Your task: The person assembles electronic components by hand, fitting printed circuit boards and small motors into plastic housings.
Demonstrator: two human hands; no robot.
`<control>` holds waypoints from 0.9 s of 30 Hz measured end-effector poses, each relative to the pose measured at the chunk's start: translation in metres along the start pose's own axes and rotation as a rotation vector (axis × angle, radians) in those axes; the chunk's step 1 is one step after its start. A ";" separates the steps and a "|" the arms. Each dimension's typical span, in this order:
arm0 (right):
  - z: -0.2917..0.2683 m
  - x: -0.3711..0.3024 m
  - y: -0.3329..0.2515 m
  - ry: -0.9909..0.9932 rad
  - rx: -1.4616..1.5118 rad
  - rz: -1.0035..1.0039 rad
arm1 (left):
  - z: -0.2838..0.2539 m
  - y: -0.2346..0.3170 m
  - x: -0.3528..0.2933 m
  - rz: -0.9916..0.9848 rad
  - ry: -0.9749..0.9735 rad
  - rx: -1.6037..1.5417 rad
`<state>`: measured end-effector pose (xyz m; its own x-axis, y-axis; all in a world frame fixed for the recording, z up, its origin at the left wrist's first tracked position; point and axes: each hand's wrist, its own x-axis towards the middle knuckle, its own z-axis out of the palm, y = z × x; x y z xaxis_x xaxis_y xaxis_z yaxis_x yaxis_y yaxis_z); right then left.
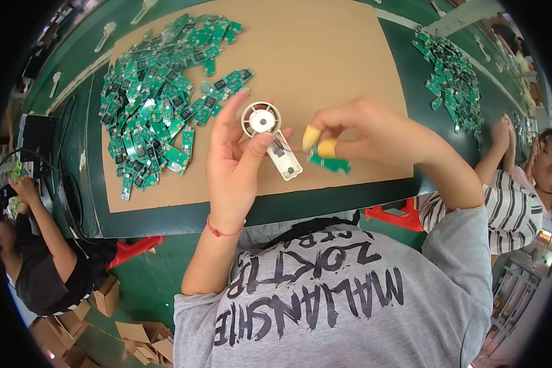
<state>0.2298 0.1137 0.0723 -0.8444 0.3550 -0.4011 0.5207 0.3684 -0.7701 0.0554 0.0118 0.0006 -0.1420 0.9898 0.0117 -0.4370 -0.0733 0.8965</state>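
My left hand (pixel 236 162) is closed on a white handheld fan housing (pixel 283 161), thumb across the neck below its round ringed head. The handle half lies uncovered, with dark parts and wires inside. Just right of it, my right hand (pixel 356 132) wears yellow finger covers on thumb and forefinger and pinches a green circuit board (pixel 330 162), blurred by motion. Thin wires seem to run between the housing and the board; their ends are too small to make out.
A big heap of green circuit boards (pixel 150 104) covers the left of the brown cardboard sheet (pixel 325 55). Another pile of boards (pixel 451 83) is on the green table (pixel 405 43) at the far right. Co-workers sit on both sides; red stools (pixel 395 214) and cardboard boxes (pixel 144 340) stand below.
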 end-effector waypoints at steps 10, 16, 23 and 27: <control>0.053 0.010 0.017 0.492 0.610 -0.222 | 0.002 -0.003 -0.002 0.112 -0.090 0.115; 0.065 0.018 0.024 0.729 0.084 -0.414 | 0.010 -0.003 -0.002 0.090 0.046 0.078; 0.072 0.024 0.023 0.793 0.079 -0.499 | 0.011 -0.005 -0.005 0.088 0.116 0.103; 0.072 0.025 0.022 0.806 0.053 -0.422 | 0.014 0.001 -0.006 0.065 0.103 0.077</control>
<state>0.2114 0.0686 0.0093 -0.6098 0.6997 0.3723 0.1648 0.5714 -0.8039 0.0681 0.0079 0.0071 -0.2602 0.9651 0.0285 -0.3547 -0.1230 0.9269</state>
